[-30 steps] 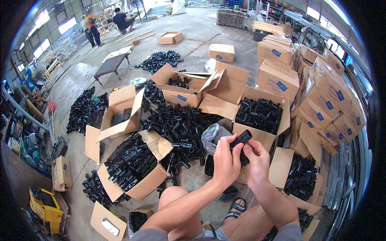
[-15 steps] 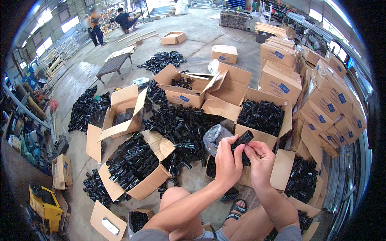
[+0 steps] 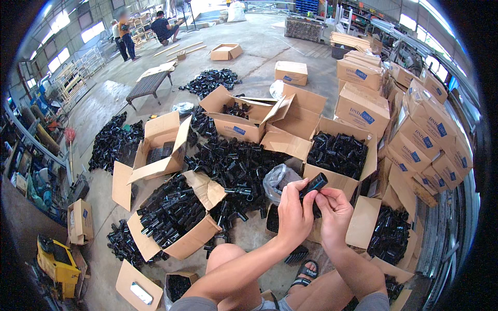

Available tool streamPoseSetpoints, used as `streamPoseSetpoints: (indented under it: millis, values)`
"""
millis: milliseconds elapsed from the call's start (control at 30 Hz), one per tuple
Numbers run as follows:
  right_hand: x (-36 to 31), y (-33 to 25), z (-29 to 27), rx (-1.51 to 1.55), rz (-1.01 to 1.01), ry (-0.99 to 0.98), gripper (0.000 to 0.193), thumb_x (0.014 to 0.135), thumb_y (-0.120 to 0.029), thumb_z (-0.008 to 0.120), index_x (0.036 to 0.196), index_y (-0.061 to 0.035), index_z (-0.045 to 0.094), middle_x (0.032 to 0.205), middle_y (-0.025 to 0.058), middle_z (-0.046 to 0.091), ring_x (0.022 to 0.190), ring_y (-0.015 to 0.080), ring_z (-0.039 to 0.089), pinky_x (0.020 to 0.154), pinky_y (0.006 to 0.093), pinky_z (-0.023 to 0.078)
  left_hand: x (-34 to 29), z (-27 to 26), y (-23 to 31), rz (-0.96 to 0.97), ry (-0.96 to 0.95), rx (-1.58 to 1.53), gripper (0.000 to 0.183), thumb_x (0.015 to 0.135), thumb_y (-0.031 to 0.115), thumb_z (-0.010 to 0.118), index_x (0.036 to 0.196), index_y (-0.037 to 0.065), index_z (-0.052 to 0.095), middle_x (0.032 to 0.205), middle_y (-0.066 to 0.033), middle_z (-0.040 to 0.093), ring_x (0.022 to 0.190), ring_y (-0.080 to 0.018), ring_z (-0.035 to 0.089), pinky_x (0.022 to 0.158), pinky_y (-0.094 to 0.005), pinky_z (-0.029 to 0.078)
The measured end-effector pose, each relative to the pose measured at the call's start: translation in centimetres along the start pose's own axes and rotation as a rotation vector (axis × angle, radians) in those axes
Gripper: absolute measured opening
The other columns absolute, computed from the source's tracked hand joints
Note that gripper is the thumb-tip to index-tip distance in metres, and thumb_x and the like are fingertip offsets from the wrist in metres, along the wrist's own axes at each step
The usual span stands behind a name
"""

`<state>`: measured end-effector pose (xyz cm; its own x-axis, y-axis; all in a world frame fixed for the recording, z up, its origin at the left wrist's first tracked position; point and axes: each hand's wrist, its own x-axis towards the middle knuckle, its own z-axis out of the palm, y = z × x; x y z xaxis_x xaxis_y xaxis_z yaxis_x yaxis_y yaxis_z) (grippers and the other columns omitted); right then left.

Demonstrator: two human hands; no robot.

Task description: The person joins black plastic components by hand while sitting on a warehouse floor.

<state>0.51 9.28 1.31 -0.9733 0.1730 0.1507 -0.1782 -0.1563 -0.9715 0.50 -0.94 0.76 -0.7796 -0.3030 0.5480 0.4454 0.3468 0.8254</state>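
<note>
Open cartons ring the floor (image 3: pixel 270 46). The box ahead (image 3: pixel 337 179) is packed with black fittings; the left box (image 3: pixel 171 217) is heaped with them too; a far box (image 3: pixel 233 122) holds only a few. A clear bag (image 3: pixel 277 179) lies between. Both hands, left (image 3: pixel 294 213) and right (image 3: pixel 334 215), pinch one black fitting (image 3: pixel 314 184) above the knees. Better to steady it with one grip and work with the other.

Most of the short black plastic tube fitting (image 3: pixel 314 185) sits buried behind the left hand (image 3: pixel 293 215) and right hand (image 3: pixel 334 212). The clear plastic bag (image 3: pixel 277 179) is half covered too. Two distant people (image 3: pixel 145 31) are too small to make out.
</note>
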Motion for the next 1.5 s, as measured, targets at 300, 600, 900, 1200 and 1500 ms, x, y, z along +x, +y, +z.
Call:
streamPoseSetpoints:
  millis: [300, 600, 900, 1200, 1500]
  values:
    - [0.6, 0.3, -0.5, 0.196, 0.2, -0.08, 0.018, 0.092, -0.009, 0.074, 0.106, 0.0011, 0.07, 0.098, 0.0051, 0.072, 0.088, 0.0099, 0.064, 0.082, 0.0248, 0.051, 0.1, -0.3, -0.1, 0.048, 0.003, 0.014, 0.024, 0.096, 0.009, 0.061, 0.114, -0.006, 0.054, 0.106, -0.0242, 0.061, 0.097, -0.0416, 0.059, 0.083, -0.0456, 0.049]
    - [0.4, 0.2, -0.6, 0.173, 0.168, -0.061, 0.017, 0.092, -0.009, 0.073, 0.106, 0.0011, 0.072, 0.099, 0.0047, 0.072, 0.09, 0.0094, 0.064, 0.083, 0.0249, 0.051, 0.0, 0.3, -0.3, 0.039, 0.004, 0.017, 0.025, 0.095, 0.01, 0.062, 0.114, -0.005, 0.054, 0.104, -0.0233, 0.061, 0.094, -0.0411, 0.058, 0.081, -0.0457, 0.048]
    - [0.6, 0.7, -1.6, 0.278, 0.332, -0.087, 0.017, 0.094, -0.008, 0.069, 0.11, 0.0, 0.069, 0.104, 0.0046, 0.071, 0.093, 0.0106, 0.063, 0.086, 0.0258, 0.05, -0.3, 0.2, -0.3, 0.051, -0.008, 0.026, 0.023, 0.094, 0.006, 0.063, 0.114, -0.004, 0.055, 0.109, -0.0223, 0.062, 0.101, -0.0395, 0.062, 0.088, -0.0425, 0.05]
    - [0.4, 0.5, -1.4, 0.267, 0.32, -0.087, 0.02, 0.096, -0.009, 0.068, 0.112, 0.0025, 0.069, 0.105, 0.0071, 0.071, 0.094, 0.0122, 0.064, 0.087, 0.027, 0.049, 0.0, 0.0, -0.2, 0.07, 0.0, 0.014, 0.025, 0.094, 0.008, 0.063, 0.112, -0.005, 0.054, 0.107, -0.0229, 0.062, 0.097, -0.0413, 0.058, 0.083, -0.0464, 0.048]
    - [0.1, -0.7, -0.9, 0.173, 0.232, -0.109, 0.019, 0.095, -0.003, 0.067, 0.112, 0.003, 0.069, 0.105, 0.0068, 0.071, 0.094, 0.0113, 0.063, 0.088, 0.0254, 0.049, 0.2, 0.0, -0.2, 0.048, 0.012, 0.003, 0.024, 0.094, 0.009, 0.063, 0.112, -0.005, 0.054, 0.106, -0.0222, 0.062, 0.097, -0.0413, 0.058, 0.083, -0.0464, 0.048]
